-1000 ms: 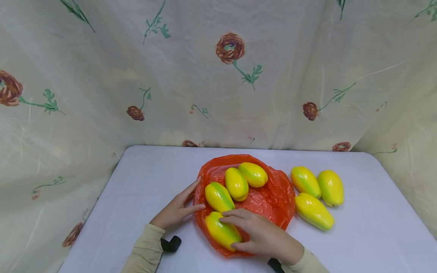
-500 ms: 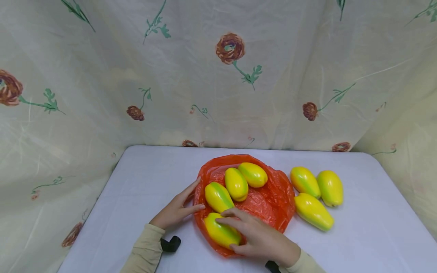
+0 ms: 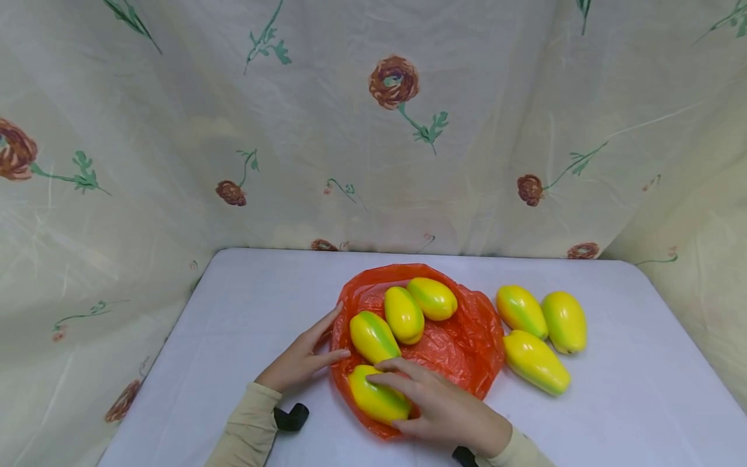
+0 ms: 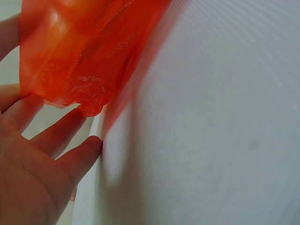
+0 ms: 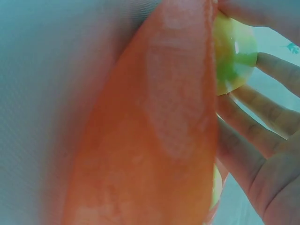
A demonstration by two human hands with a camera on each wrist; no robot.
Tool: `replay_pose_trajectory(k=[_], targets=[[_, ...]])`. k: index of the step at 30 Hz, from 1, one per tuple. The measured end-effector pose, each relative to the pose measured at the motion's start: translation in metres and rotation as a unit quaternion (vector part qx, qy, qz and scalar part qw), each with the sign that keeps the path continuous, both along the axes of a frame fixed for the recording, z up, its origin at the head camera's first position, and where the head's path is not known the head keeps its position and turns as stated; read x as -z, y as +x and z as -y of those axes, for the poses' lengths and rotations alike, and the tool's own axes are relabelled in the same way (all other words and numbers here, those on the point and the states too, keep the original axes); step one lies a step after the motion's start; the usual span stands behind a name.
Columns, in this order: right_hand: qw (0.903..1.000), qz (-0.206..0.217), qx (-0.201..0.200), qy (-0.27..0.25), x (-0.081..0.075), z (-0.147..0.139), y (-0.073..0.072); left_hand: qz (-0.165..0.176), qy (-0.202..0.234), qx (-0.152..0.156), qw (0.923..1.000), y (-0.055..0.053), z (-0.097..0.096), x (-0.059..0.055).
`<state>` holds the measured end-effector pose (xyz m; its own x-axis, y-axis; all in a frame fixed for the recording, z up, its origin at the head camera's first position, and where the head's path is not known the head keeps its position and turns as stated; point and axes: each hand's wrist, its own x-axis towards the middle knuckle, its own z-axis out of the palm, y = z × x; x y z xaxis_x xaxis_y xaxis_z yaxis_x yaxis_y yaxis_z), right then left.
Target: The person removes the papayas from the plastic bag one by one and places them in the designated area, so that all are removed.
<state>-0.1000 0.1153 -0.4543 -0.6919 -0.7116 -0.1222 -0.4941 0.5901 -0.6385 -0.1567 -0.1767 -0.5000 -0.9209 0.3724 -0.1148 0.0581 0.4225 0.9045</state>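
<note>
1. Here's the right hand [image 3: 446,408], thumb at the near end and fingers curved over the top of the near fruit [image 3: 373,397], spaced just wide enough to span it.
2. That fruit lies inside the red bag [image 3: 443,355], by its near rim; the fingertips hide whether it touches the next fruit [image 3: 373,336] beyond.
3. Over on the left, the left hand [image 3: 302,359] has its fingers spread and extended against the bag's side, no curl round it in the left wrist view.
4. Handling call: glossy skin, so probably stiff and a touch slippery; weight can't be read by eye. Best hold looks like across the fat middle, thumb opposite fingers.
5. The bag, thin and crinkly, should be feather-light, floppy and easy to tear; its rim is the place to take it.
6. Off to the right, three loose fruits [image 3: 533,360] sit on the desk [image 3: 262,292].
</note>
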Motion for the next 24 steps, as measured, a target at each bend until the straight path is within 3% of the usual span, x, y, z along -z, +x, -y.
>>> replay_pose_trajectory(k=[14, 24], targets=[[0.9998, -0.011, -0.01, -0.01, -0.001, -0.0019, -0.001, -0.002, 0.002, 0.003, 1.0, 0.0005, -0.0002, -0.0004], [0.9999, 0.005, 0.001, -0.016, -0.0015, -0.0016, -0.0019, 0.0, 0.002, 0.001, 1.0, 0.0004, -0.0008, -0.0012]])
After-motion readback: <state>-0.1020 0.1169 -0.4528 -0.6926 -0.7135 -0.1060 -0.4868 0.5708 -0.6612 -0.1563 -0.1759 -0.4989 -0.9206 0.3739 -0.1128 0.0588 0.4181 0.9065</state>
